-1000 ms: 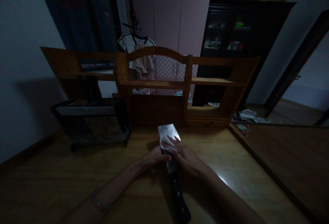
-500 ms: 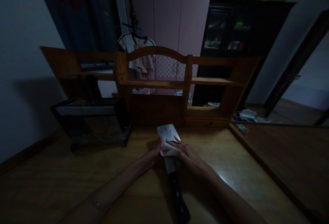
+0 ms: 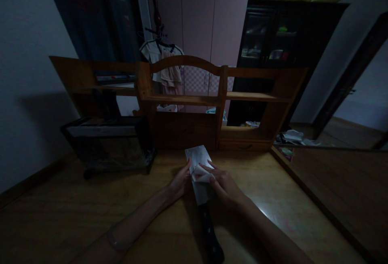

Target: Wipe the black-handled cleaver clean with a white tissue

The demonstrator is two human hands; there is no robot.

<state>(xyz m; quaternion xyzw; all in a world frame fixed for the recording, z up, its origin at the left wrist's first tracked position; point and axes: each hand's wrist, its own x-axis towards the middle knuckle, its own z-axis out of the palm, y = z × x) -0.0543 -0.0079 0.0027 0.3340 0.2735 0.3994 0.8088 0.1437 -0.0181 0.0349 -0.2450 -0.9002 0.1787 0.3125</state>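
A cleaver (image 3: 198, 155) with a broad metal blade and a black riveted handle points away from me above the wooden surface, its handle toward me. My left hand (image 3: 181, 181) grips the blade at its left edge, with the thumb along that side. Pressed flat on the blade is a folded white tissue (image 3: 202, 174), held under the fingers of my right hand (image 3: 223, 183). No hand is on the handle. The underside of the blade and the left fingertips beneath it are hidden.
A wooden shelf unit (image 3: 184, 99) stands across the back of the wooden tabletop (image 3: 145, 215). At the left sits a dark glass-sided tank (image 3: 112, 148). A raised wooden edge (image 3: 303, 179) runs along the right side. Wardrobes and hanging clothes are behind.
My right hand and the tissue have shifted slightly to the right on the blade. The left hand's thumb now shows more clearly at the blade's edge. The cleaver has hardly moved.
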